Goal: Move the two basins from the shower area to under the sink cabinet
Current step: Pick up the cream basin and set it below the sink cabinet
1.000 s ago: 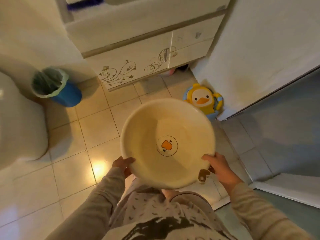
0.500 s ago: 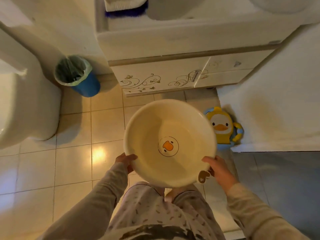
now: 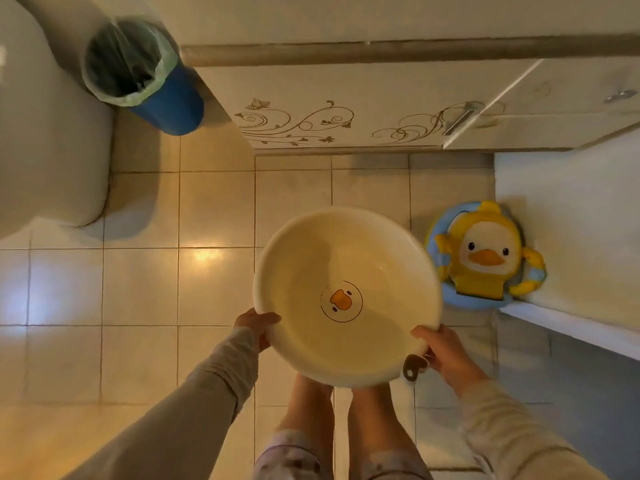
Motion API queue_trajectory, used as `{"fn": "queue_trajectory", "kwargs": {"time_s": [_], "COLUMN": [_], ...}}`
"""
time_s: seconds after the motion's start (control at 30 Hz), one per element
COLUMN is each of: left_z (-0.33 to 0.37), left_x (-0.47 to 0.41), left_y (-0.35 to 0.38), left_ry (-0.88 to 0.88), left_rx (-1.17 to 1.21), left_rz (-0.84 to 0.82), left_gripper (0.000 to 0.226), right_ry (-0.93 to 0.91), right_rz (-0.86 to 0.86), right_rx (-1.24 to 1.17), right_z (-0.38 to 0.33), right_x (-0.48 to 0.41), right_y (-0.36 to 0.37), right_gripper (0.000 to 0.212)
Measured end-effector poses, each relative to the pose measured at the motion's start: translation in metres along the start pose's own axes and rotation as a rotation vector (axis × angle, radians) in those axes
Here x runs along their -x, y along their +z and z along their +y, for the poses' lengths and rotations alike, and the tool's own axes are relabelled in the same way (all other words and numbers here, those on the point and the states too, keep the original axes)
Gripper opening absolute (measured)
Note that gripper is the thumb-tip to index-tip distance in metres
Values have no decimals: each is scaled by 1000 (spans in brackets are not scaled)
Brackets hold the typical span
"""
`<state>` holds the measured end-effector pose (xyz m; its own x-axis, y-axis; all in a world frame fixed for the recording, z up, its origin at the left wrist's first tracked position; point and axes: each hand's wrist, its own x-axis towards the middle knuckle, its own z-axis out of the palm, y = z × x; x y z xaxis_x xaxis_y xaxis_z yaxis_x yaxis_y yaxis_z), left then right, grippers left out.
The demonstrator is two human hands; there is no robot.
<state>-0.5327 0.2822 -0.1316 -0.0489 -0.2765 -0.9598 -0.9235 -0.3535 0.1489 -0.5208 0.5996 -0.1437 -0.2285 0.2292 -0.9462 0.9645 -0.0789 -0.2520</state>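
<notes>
I hold a cream round basin (image 3: 349, 261) with a duck face printed on its bottom, level in front of me above the tiled floor. My left hand (image 3: 254, 323) grips its near left rim, and my right hand (image 3: 441, 348) grips the near right rim beside a small brown hanging tab. The sink cabinet (image 3: 346, 105), white with brown swirl decals and its doors closed, stands ahead at the top of the view. Only one basin is visible.
A blue waste bin (image 3: 145, 77) with a plastic liner stands left of the cabinet, next to the toilet (image 3: 45, 133). A yellow duck child seat (image 3: 485, 258) leans against the white wall at right. My bare feet (image 3: 339, 410) are below the basin.
The view has tilted down and I have come closer to the cabinet. The basin stays in both hands, now lower in the view, with my feet showing beneath it.
</notes>
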Motion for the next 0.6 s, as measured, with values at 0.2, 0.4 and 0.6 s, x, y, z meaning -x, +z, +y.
{"fn": "queue_trajectory", "kwargs": {"time_s": [0.2,0.4,0.6], "left_z": [-4,34,121], "left_x": [-142,-289,-380], "left_y": [50,124,198], "left_ry": [64,200,390], "left_rx": [63,81,112], "left_rz": [-6,-110,-254], "left_gripper": [50,51,36], "right_ry": [0,-173,-376], "right_rz": [-12,-1,24], "right_rx": [-38,-21,36], "right_z": [3,-44,-156], "right_x": [-163,-341,-456], "right_y": [38,71,91], "right_gripper": [33,30,38]}}
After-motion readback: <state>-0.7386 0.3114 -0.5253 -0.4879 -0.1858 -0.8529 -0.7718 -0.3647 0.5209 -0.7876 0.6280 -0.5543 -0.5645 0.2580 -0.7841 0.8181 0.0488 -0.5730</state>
